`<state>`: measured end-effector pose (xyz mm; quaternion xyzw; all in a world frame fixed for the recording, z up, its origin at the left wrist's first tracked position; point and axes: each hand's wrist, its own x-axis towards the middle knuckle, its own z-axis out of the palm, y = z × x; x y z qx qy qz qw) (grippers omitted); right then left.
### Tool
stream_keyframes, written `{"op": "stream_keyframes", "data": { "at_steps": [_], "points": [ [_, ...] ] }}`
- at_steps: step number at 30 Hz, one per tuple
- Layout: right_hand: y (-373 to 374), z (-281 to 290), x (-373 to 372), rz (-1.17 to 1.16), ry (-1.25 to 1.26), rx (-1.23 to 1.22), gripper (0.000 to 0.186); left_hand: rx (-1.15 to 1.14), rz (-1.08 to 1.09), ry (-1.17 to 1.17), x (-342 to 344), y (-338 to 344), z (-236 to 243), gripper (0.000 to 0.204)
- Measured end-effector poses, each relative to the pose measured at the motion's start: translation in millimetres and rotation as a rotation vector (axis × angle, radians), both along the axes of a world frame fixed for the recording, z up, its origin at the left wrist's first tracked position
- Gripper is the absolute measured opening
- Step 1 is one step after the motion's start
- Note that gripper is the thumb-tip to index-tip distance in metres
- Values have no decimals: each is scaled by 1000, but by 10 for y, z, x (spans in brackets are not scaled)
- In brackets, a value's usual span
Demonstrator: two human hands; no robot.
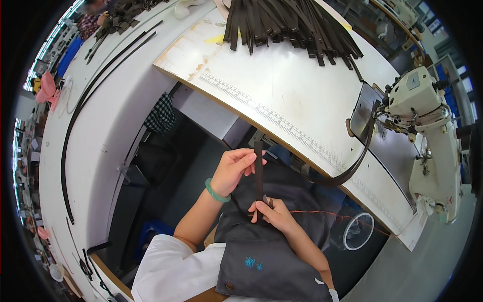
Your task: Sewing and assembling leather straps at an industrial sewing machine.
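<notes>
A dark brown flat strap (259, 176) stands upright over my lap, in front of the table's edge. My left hand (235, 170), a green bangle at its wrist, pinches the strap near its upper end between thumb and fingers. Lower down, my right hand (273, 213) is closed at the strap's lower part, around what look like small thread snips (269, 202); their pointed metal tips stick out above the fingers. An orange-red thread (322, 213) runs from beside my right hand to the table's right corner. The fingers partly hide the strap's lower end.
A white sewing machine (412, 95) stands at the right, with a dark strap (359, 158) looping from it over the table edge. Many dark straps (287, 25) lie piled on the white table (241, 73). Long strips (75, 126) lie on the left bench. A clear round container (358, 231) sits lower right.
</notes>
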<state>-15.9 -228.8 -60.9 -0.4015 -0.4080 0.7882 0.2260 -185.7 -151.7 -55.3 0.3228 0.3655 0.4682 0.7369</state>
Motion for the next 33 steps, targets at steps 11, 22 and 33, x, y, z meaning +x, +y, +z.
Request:
{"op": "stream_keyframes", "data": {
  "at_steps": [11, 22, 33],
  "points": [
    [-5, -14, -107, -386, -157, 424, 18, 143, -58, -176, 42, -142, 138, 12],
    [-26, -166, -70, -308, 8, 246, 20, 40, 84, 80, 162, -114, 166, 22],
    [-19, -157, -55, -290, -14, 250, 20, 213, 84, 90, 166, -133, 144, 28]
  ]
}}
